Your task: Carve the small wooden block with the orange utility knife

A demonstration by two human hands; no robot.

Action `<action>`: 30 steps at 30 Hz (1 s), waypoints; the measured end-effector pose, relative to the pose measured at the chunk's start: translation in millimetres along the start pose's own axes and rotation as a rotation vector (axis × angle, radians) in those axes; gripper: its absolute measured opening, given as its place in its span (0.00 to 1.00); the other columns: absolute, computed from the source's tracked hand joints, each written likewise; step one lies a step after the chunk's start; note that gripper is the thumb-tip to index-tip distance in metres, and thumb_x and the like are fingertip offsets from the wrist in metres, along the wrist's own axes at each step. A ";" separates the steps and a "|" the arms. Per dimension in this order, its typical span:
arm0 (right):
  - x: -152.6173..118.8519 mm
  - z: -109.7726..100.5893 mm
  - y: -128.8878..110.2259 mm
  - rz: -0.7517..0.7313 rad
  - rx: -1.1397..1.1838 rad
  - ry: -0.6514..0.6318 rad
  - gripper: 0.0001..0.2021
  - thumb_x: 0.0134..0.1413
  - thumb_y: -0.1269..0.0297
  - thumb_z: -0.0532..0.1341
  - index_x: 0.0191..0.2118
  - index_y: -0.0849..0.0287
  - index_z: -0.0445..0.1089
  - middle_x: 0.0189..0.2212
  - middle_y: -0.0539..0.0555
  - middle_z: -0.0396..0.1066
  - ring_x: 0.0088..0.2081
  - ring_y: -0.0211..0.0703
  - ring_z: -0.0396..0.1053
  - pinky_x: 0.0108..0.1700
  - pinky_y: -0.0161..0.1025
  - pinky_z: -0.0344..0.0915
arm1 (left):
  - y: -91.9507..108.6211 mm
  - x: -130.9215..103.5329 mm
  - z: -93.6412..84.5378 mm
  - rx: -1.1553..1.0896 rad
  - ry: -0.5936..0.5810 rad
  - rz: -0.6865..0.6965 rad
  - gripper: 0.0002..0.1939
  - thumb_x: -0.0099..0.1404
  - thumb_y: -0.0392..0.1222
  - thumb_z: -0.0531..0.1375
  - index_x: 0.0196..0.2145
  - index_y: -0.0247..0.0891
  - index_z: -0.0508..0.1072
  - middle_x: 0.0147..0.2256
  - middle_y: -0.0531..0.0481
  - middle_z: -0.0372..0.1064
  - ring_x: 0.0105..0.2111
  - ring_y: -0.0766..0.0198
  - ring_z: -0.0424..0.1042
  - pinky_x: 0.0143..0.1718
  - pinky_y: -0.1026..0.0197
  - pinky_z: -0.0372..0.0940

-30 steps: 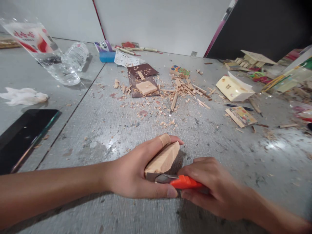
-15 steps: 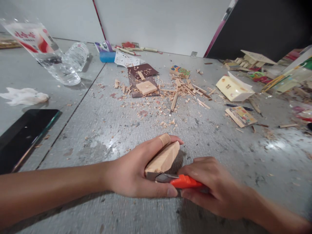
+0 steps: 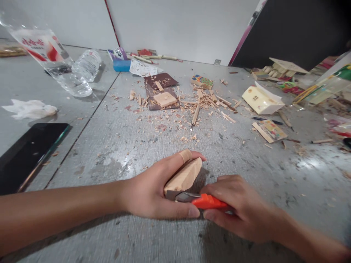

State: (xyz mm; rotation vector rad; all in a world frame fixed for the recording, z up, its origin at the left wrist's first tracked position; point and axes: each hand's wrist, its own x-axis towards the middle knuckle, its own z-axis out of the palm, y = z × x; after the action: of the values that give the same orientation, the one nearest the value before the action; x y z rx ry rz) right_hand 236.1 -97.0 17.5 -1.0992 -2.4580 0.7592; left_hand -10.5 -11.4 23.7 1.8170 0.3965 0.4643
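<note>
Wooden block (image 3: 184, 176) held near centre on the table (image 3: 131, 146), between thumb and fingers of the left hand (image 3: 153, 191), orange-handled knife (image 3: 210, 201) grasped by the right hand (image 3: 238, 208), blade at the block's near end.

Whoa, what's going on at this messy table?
The person's left hand is holding a piece of wood on the table. Their right hand grips an orange-handled knife, with its blade against the wood's near end. Wood scraps lie farther back, and a phone is over on the left.
</note>
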 end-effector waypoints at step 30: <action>-0.1 -1.6 0.6 0.001 -0.010 0.012 0.17 0.77 0.51 0.52 0.44 0.58 0.72 0.31 0.51 0.77 0.30 0.42 0.70 0.36 0.41 0.57 | -1.4 -0.2 -0.1 0.025 0.023 0.018 0.40 0.61 0.53 0.72 0.63 0.41 0.59 0.45 0.46 0.69 0.41 0.56 0.72 0.40 0.57 0.69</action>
State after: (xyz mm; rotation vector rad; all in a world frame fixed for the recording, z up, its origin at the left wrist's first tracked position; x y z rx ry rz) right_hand 237.4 -96.3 18.4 -1.1062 -2.4543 0.7391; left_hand -10.7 -11.0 22.4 1.8421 0.4036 0.4944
